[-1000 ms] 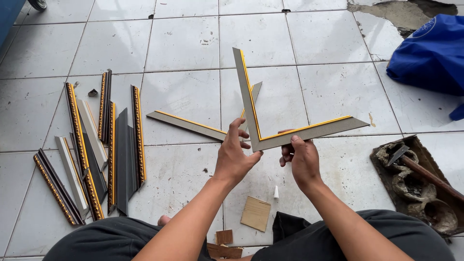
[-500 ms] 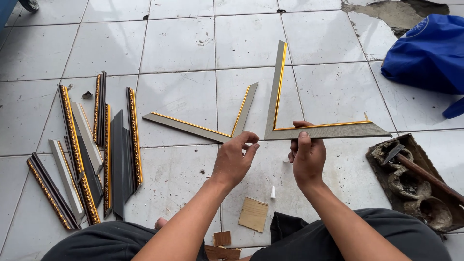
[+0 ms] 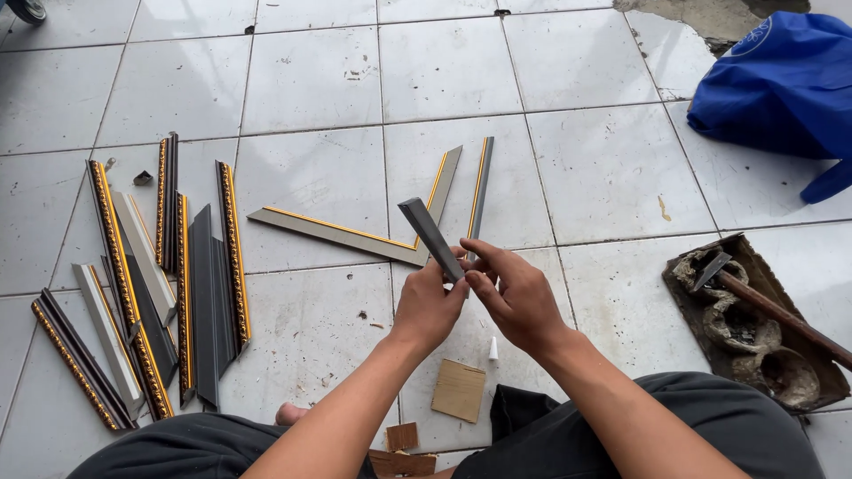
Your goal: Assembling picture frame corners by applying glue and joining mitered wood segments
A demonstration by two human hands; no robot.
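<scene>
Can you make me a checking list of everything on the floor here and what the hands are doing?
Surface: pale tiled floor, a few dirt specks and a rough patch at the top right.
Job's things: joined frame corner, grey with a gold edge, held up at its corner; a second V-shaped frame corner lies flat beyond it.
Clutter: row of frame strips at left; cardboard square; small white tube; tray of dried lumps with a hammer on it.
Hands: left hand and right hand both pinch the held corner.
Cables: nothing seen.
Surroundings: blue cloth bag at top right.
</scene>
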